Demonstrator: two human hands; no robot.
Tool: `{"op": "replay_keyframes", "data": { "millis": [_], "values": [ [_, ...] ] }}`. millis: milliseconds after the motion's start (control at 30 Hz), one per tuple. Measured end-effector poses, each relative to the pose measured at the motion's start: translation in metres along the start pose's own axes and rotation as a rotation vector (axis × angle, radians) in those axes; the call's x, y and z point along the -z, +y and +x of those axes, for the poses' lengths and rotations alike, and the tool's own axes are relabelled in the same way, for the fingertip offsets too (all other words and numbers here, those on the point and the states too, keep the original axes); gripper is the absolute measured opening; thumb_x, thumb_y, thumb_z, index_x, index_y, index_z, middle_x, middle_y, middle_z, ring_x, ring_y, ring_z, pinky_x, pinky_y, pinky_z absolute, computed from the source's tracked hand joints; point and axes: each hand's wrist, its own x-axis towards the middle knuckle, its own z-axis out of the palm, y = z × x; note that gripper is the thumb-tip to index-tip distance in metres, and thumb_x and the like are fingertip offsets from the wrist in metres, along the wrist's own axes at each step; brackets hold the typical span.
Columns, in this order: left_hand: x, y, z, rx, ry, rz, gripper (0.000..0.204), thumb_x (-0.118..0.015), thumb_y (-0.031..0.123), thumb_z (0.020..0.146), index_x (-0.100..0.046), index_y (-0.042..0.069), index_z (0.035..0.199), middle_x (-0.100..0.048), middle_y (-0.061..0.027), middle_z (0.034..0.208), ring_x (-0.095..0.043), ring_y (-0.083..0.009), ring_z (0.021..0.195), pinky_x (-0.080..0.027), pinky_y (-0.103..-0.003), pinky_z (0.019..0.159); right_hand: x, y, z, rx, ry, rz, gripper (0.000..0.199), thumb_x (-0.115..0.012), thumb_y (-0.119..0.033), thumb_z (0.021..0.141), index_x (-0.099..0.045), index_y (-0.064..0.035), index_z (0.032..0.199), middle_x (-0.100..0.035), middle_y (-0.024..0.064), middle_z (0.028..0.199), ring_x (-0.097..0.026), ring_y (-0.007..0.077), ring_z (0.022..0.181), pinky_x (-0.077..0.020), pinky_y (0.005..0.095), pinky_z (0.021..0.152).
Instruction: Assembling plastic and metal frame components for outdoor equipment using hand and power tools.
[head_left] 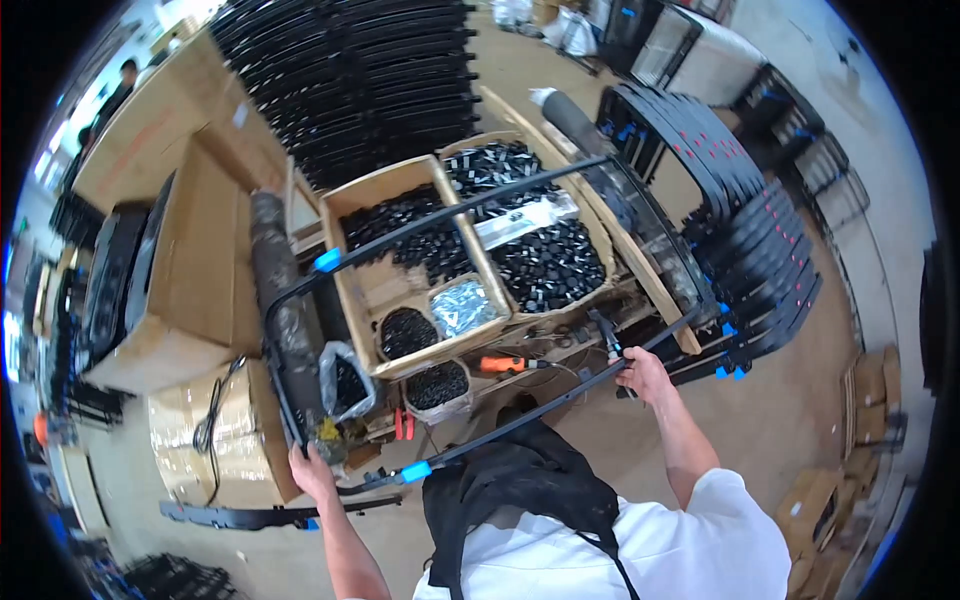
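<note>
A large black rectangular frame (520, 428) with rounded corners and blue pieces on its bars spans the space before me, above the workbench. At its near left corner, my left hand (314, 474) is closed around the bar. Further right, the fingers of my right hand (645, 376) close on the near bar. A hammer-like tool (607, 332) with a dark head and a pale shaft shows right at those fingers; whether the hand grips it too, I cannot tell. Beyond the near bar lies an orange-handled power tool (502, 364).
Behind the near bar stand a wooden tray (342, 300) of small black parts and a bag (345, 382). Dark rolls (277, 240) flank the bench. Cardboard boxes (215, 430) stand left; stacked black frames (690, 150) stand right, with more piled behind.
</note>
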Motion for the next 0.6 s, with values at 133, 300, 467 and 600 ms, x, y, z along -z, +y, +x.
{"op": "replay_keyframes", "data": {
  "millis": [133,300,467,600],
  "values": [
    [-0.003,0.008,-0.003,-0.061,0.089,0.146,0.049,-0.066,0.031,0.101,-0.065,-0.006,0.132,-0.067,-0.0283,0.129,-0.063,-0.0449,0.121,-0.049,-0.049,0.105,0.06,-0.026,0.013,-0.138,-0.267,-0.396,0.037,-0.069,-0.023,0.09,-0.071,0.0005,0.119,-0.075,0.019,0.119,-0.075,0.034,0.104,-0.0575,0.0406,0.091],
    [0.024,0.029,0.008,-0.015,0.015,0.28,0.053,-0.067,0.027,0.1,-0.058,-0.004,0.141,-0.063,-0.0268,0.134,-0.059,-0.0455,0.123,-0.045,-0.05,0.108,0.034,0.001,0.123,0.587,0.404,-1.181,0.065,-0.073,-0.04,0.087,-0.061,0.0042,0.132,-0.067,0.0304,0.124,-0.065,0.043,0.118,-0.0534,0.0476,0.101],
    [-0.001,0.185,-0.015,-0.163,-0.095,-0.143,0.032,-0.059,0.018,0.105,-0.068,-0.004,0.127,-0.073,-0.0199,0.119,-0.071,-0.0298,0.108,-0.055,-0.038,0.095,0.017,-0.004,0.185,0.154,0.416,-1.236,0.081,-0.081,-0.044,0.081,-0.052,0.0077,0.136,-0.067,0.0278,0.129,-0.066,0.0389,0.122,-0.0555,0.046,0.101],
    [-0.043,0.332,-0.042,-0.328,-0.439,-0.288,0.023,-0.061,0.011,0.104,-0.074,0.0,0.119,-0.077,-0.0119,0.109,-0.072,-0.0203,0.101,-0.055,-0.033,0.093,0.03,0.0,0.173,0.349,0.426,-1.257,0.055,-0.076,-0.025,0.077,-0.059,0.0059,0.12,-0.07,0.0239,0.114,-0.068,0.041,0.112,-0.0582,0.0468,0.094]
  ]
}}
